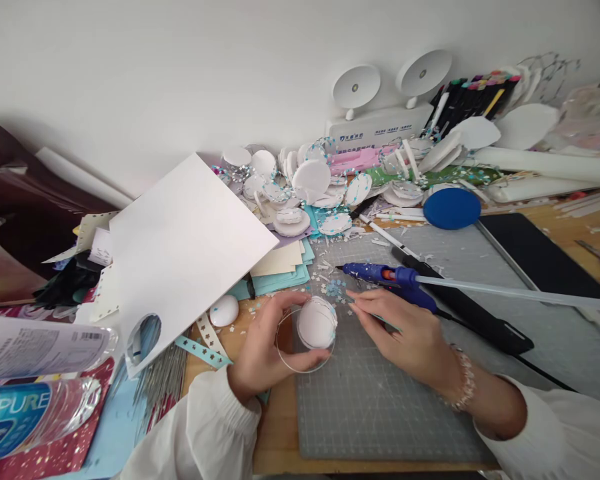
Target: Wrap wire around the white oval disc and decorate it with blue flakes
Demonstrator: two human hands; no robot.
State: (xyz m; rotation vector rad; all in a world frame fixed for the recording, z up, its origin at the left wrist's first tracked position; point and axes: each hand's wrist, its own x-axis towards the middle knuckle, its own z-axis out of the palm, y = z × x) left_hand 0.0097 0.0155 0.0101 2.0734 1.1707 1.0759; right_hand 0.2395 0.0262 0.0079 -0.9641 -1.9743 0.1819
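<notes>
My left hand (273,337) is closed round a small stack of white foam discs (316,323), thumb below and fingers above. Blue bits show along the discs' right edge, and a thin pale ring of wire or clear plastic (300,371) loops round in front. To the right, my right hand (400,333) has thumb and forefinger pinched together. A thin object may lie in that pinch, but it is too small to make out. Its fingertips are beside a scatter of small blue confetti pieces (336,289) on the grey cutting mat (380,420).
A blue glue gun (380,273) with a long glue stick (510,293) lies beyond my right hand. Behind are piled white discs (311,180), a blue round lid (452,207) and a dark phone (540,253). A white board (190,233) and bottle (40,413) are at left.
</notes>
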